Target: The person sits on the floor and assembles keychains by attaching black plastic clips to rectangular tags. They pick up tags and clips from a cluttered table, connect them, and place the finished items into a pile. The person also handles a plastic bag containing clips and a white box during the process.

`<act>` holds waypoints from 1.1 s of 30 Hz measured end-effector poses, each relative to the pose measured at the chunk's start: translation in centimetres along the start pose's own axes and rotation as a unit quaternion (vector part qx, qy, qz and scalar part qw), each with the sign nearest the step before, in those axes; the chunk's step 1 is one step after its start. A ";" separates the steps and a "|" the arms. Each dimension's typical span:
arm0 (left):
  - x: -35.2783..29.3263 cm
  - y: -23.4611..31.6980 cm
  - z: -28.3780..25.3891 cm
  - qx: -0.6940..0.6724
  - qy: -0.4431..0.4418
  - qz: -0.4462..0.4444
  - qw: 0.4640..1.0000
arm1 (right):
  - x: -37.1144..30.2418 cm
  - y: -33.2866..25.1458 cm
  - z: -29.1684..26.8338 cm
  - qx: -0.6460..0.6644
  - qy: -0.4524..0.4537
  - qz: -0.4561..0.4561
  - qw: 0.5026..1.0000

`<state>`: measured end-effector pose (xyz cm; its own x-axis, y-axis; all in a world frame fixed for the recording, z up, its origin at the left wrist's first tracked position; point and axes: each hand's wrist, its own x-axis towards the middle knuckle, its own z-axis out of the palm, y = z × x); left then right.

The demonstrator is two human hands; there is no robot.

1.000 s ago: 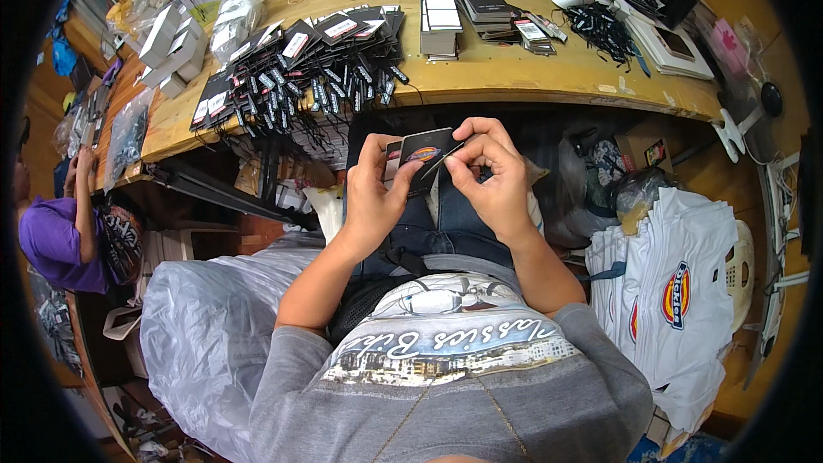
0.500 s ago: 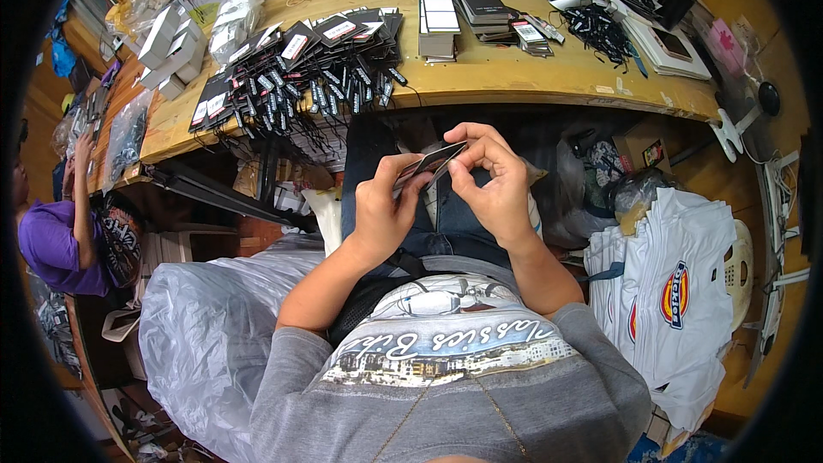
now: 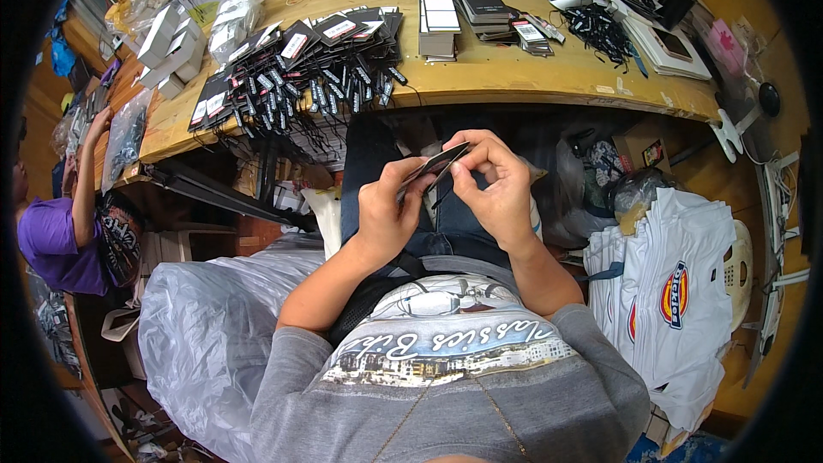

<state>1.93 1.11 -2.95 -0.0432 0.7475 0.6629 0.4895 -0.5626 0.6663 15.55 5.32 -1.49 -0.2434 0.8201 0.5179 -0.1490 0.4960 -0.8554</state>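
Above my lap, short of the table's front edge, my left hand [image 3: 388, 210] grips a small stack of black hang tags [image 3: 437, 161] between thumb and fingers. My right hand [image 3: 495, 184] pinches the tags' right end, thumb and forefinger together; a dark string appears to hang below it. On the table to the left lies a wide heap of black hang tags with cords and white stickers [image 3: 326, 51]. Straight ahead stand a pile of white-faced tags [image 3: 439, 21] and a pile of black cards [image 3: 483, 2].
A tangle of black cords [image 3: 600, 33] and a phone [image 3: 671, 45] lie at the table's right. Folded white shirts [image 3: 660, 300] are stacked at my right. A grey plastic bag [image 3: 206, 334] bulges at my left. Beyond it, a person in purple [image 3: 60, 244] works at another table.
The tags in my hands have tilted slightly and my left hand has shifted a little. At far left, the other person's arm has moved.
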 end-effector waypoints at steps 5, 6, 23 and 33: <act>0.9 0.5 -0.8 0.032 -0.046 0.067 0.996 | -0.1 0.0 -0.2 0.042 -0.042 0.031 0.998; 0.9 0.3 -0.8 0.033 -0.040 0.076 0.996 | 0.0 -0.1 -0.1 0.043 -0.032 0.031 0.998; 1.4 1.6 -0.7 -0.210 0.052 -0.070 0.974 | 0.3 -1.6 0.8 -0.170 0.026 -0.137 0.976; 1.8 1.3 -1.6 -0.043 -0.016 0.061 0.997 | 0.3 -1.3 0.8 -0.122 0.023 -0.130 0.984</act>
<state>1.14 1.16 -0.36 0.0412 0.6822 0.7300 0.4123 -0.6771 0.6095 14.88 4.69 -0.17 -0.1834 0.6654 0.7236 0.0359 0.7401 -0.6715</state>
